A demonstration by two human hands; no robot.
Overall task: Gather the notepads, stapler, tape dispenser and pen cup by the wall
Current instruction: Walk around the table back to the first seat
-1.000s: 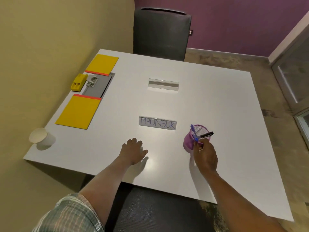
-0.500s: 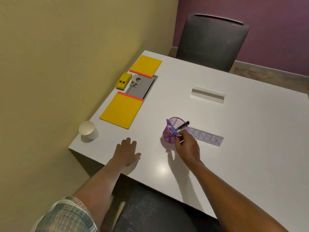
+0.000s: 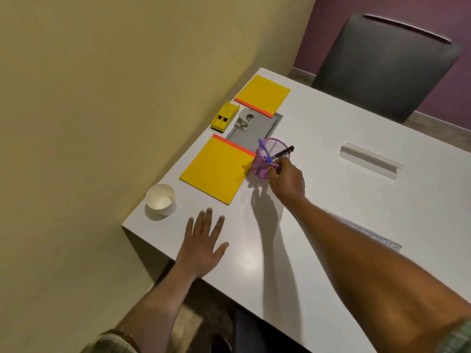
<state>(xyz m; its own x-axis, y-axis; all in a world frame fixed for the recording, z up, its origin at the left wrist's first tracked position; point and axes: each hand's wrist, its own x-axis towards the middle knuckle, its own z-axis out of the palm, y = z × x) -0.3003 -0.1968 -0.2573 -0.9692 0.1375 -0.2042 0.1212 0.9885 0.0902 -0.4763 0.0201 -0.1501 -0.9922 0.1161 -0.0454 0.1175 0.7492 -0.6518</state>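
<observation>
Upright purple mesh pen cup [image 3: 265, 164] pinched at near rim by right hand [image 3: 288, 179], just beside right edge of near yellow notepad [image 3: 219, 169]. Beige wall [image 3: 127, 98] lies left of cup, past notepad. Idle left hand [image 3: 204, 240] laid flat on white table [image 3: 356, 212], fingers spread.

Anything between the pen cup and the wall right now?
Yes. The near notepad lies flat between the pen cup, held by the right hand, and the wall; the cup is beside its edge.

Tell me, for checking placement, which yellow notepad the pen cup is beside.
The near notepad, by the paper cup; the far notepad lies farther from the pen cup.
</observation>
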